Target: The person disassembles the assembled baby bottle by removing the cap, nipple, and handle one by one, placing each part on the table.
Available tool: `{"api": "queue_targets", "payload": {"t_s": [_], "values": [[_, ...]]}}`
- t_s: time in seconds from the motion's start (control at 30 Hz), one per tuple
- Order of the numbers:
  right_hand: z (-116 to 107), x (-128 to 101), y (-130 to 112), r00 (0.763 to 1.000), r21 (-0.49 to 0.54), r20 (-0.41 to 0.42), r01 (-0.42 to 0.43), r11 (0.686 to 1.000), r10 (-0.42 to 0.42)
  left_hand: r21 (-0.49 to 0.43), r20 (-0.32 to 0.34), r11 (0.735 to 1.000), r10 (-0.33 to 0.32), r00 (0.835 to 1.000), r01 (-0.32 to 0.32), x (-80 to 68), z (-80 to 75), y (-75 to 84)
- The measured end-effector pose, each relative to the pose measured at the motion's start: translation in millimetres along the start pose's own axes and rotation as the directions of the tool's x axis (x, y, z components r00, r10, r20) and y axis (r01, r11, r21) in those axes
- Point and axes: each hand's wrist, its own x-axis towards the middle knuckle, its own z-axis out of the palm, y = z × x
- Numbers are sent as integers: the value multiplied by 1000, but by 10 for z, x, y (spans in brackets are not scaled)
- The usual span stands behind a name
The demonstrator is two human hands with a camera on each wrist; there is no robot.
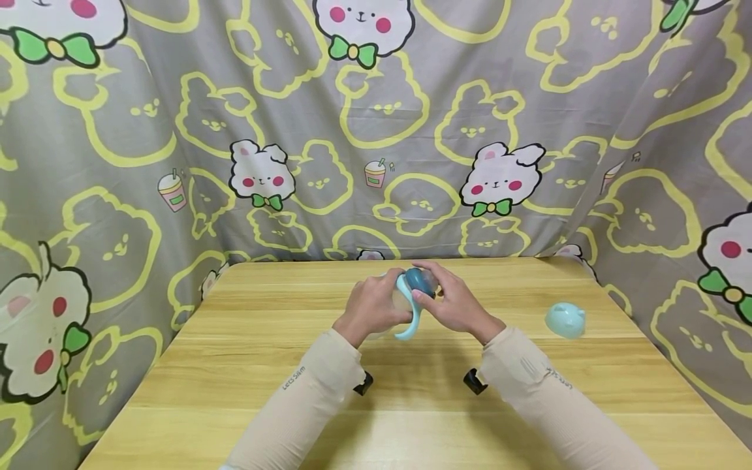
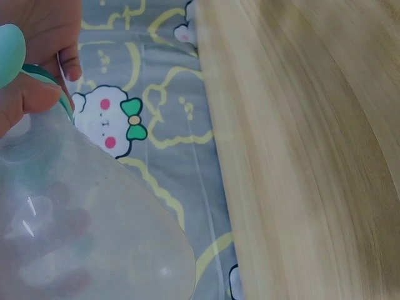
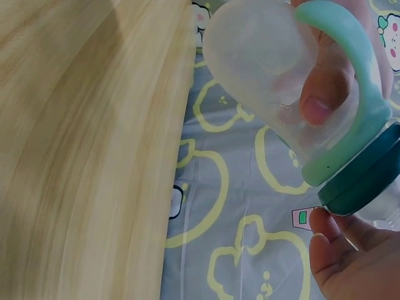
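Observation:
A translucent baby bottle [image 3: 262, 56] is held tilted above the table in the middle of the head view. Its curved handles [image 3: 365, 75] are light turquoise, and a dark teal collar ring [image 3: 362, 172] surrounds the neck, with a clear nipple [image 3: 389, 203] beyond it. My left hand [image 1: 371, 303] grips the bottle's body, its thumb inside a handle loop. On the collar ring, the fingertips and thumb of my right hand [image 1: 457, 303] pinch from the other side. In the left wrist view the bottle's rounded body covers the lower left and partly hides the fingers behind it.
A light turquoise domed cap [image 1: 566, 320] with small ears lies on the wooden table [image 1: 235, 365], to the right of the hands. Behind the table's far edge hangs a grey curtain [image 1: 329, 111] with rabbit prints, which also runs along both sides.

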Motion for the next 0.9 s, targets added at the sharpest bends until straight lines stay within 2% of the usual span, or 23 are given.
{"api": "queue_targets", "payload": {"t_s": [0.23, 0.5, 0.7, 0.9], "values": [[14, 25, 0, 999, -16, -27, -24, 1000, 23, 15, -35, 1000, 27, 999, -27, 12, -1, -1], [29, 16, -3, 999, 9, -13, -30, 1000, 30, 8, -2, 1000, -9, 1000, 9, -5, -1, 6], [36, 9, 1, 999, -18, -32, -29, 999, 28, 9, -13, 1000, 3, 1000, -3, 3, 14, 6], [26, 9, 6, 999, 6, -22, -28, 1000, 28, 18, -9, 1000, 0, 1000, 1, 11, 14, 11]]}}
